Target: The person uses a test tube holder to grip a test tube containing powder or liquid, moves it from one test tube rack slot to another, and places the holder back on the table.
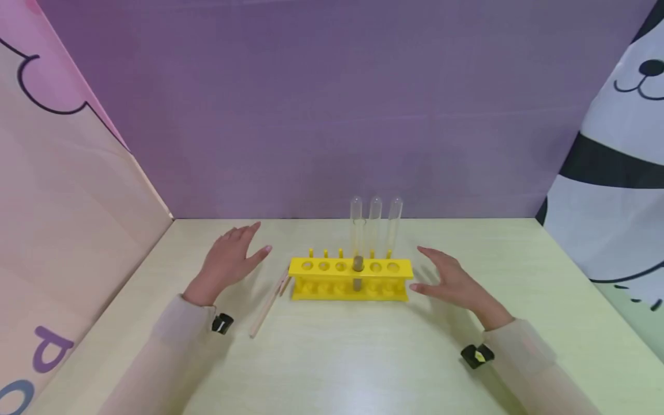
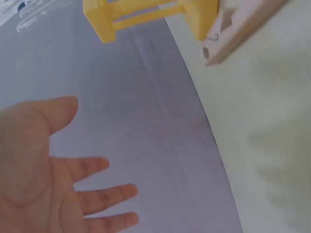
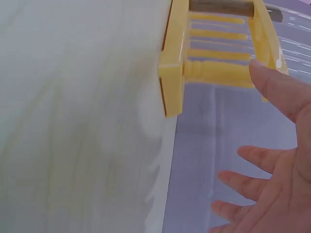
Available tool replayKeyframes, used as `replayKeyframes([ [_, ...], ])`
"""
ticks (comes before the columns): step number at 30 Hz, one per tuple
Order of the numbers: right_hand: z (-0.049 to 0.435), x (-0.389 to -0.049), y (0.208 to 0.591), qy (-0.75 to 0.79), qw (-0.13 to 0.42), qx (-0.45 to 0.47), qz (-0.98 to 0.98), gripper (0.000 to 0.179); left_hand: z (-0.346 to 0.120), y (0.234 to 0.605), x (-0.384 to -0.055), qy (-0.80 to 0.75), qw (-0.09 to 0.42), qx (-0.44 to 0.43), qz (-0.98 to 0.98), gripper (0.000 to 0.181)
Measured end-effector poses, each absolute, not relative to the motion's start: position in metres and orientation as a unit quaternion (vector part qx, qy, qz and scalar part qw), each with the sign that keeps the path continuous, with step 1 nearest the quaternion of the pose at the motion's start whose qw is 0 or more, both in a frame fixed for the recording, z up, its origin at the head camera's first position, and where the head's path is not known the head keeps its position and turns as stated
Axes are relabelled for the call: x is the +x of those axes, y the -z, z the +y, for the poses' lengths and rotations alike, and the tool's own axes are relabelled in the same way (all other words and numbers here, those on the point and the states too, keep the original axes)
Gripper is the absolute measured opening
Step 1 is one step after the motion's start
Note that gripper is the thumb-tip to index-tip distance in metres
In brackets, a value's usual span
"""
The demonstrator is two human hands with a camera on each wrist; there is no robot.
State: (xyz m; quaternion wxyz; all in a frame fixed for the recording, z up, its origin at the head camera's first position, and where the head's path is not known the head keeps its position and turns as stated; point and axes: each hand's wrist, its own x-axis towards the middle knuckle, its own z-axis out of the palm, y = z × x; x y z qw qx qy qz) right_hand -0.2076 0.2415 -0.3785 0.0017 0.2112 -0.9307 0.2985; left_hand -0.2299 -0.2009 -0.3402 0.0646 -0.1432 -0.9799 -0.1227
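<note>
A yellow test tube rack stands on the table between both hands. Three clear test tubes stand upside down on the pegs along its back, toward the right. One hole of the rack holds a grey-brown cylinder; its exact kind is unclear. Left of the rack lies a wooden test tube clamp, its far end close to the rack. My left hand hovers left of the clamp, fingers spread, holding nothing. Just off the rack's right end, my right hand is spread and holds nothing.
The pale wood-grain table runs back to a purple cloth wall. Printed side panels rise at the left and right. Black wrist devices sit at the left cuff and the right cuff.
</note>
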Motion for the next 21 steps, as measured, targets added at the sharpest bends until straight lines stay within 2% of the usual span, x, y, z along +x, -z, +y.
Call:
replayKeyframes([
  [7,0.233,-0.205,0.377,-0.354,-0.055,0.175,-0.917,0.076,-0.193,0.343,-0.228,0.139,0.065,-0.116,-0.981,0.06],
  [21,0.214,-0.209,0.378,-0.434,-0.1,0.159,-0.881,0.057,-0.176,0.36,-0.228,0.126,-0.021,-0.141,-0.982,0.041],
])
